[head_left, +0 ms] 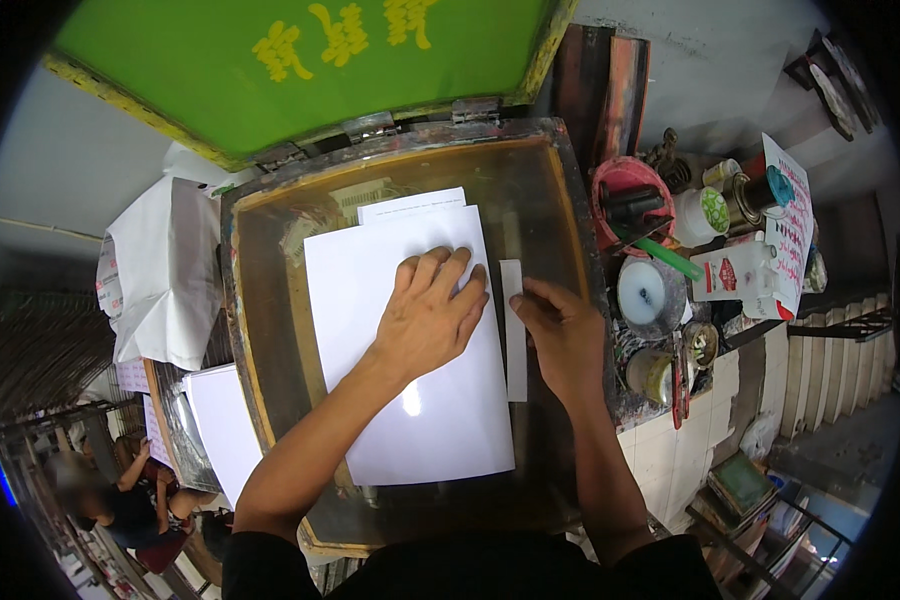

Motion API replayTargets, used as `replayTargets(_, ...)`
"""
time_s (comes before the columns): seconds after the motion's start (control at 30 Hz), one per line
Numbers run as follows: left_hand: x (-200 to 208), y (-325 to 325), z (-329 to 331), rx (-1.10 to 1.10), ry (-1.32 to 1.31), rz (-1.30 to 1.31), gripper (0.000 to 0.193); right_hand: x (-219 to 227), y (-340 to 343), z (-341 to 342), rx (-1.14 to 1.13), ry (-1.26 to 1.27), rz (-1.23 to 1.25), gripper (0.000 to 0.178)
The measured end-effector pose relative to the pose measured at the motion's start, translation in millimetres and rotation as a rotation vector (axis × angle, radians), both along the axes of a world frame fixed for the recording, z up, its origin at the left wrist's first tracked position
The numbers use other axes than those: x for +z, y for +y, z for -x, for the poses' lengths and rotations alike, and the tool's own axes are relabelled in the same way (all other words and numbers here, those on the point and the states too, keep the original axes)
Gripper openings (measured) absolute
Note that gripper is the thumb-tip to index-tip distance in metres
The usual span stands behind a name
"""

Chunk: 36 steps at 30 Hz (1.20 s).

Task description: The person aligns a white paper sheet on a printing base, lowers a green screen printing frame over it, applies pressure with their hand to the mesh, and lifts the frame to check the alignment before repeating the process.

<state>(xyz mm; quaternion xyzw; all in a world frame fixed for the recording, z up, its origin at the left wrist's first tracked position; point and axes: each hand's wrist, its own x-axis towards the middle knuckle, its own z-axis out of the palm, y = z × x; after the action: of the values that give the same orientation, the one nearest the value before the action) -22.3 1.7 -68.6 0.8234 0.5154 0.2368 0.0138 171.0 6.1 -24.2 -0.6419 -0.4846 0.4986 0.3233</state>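
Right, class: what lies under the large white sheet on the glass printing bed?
Under the large white sheet, a smaller white sheet pokes out at the top, resting on the glass bed. Anything further beneath is covered by the sheet and the left hand.

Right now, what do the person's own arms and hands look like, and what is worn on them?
Both hands are bare: no gloves, and no rings or watch that I can make out on the left hand or right hand. The forearms are uncovered, coming up from the lower edge. Dark, seemingly black short sleeves show near the bottom.

A pale wall (70, 160) stands behind, a white-tiled ledge (685, 450) lies right, and dark racks (30, 350) fill the left.
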Motion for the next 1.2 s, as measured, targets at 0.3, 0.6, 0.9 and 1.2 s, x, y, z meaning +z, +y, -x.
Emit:
replayTargets(0.3, 7, 1, -4, 0.013, 0.058, -0.083, 0.034, -4, 13, 11, 0.049, -0.161, -0.114, 0.019)
replayTargets(0.6, 3, 1, -3, 0.014, 0.038, -0.131, 0.035, -8, 14, 15, 0.038, -0.198, -0.150, 0.015)
replayTargets(0.9, 4, 1, -3, 0.016, 0.035, -0.121, 0.037, -14, 15, 17, 0.037, -0.224, -0.200, 0.013)
replayTargets(1.2, 7, 0, -3, 0.005, 0.112, -0.085, 0.047, -14, 14, 14, 0.070, -0.207, -0.219, 0.015)
